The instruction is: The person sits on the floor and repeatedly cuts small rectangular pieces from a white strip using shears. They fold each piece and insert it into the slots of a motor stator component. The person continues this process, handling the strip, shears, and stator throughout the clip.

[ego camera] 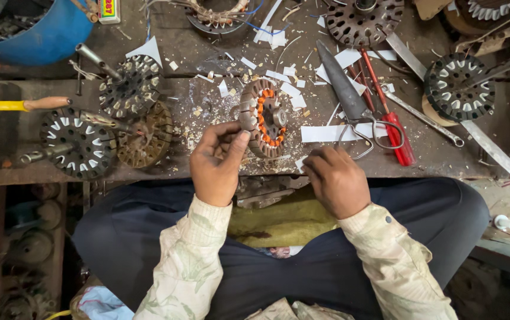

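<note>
— What's on that dark, scrap-strewn worktop?

— A round slotted metal stator with orange-insulated core, tilted on edge at the middle. The left hand pinches its near-left rim.

— The right hand?

— Curled loosely on the near edge, holding nothing I can see. Grey shears and a red-handled screwdriver lie just right.

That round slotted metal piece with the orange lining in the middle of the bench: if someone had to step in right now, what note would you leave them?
Left hand: grip on the rim of the slotted stator core, holding it tilted on the workbench.
Right hand: rests at the bench's near edge by the paper scraps; whether it holds anything cannot be told.
Done: orange insulation lines the inner slots.
Left: the outer slots look bare.
At hand: scissors, red screwdriver, white paper strip. Other cores wait at left.
</note>
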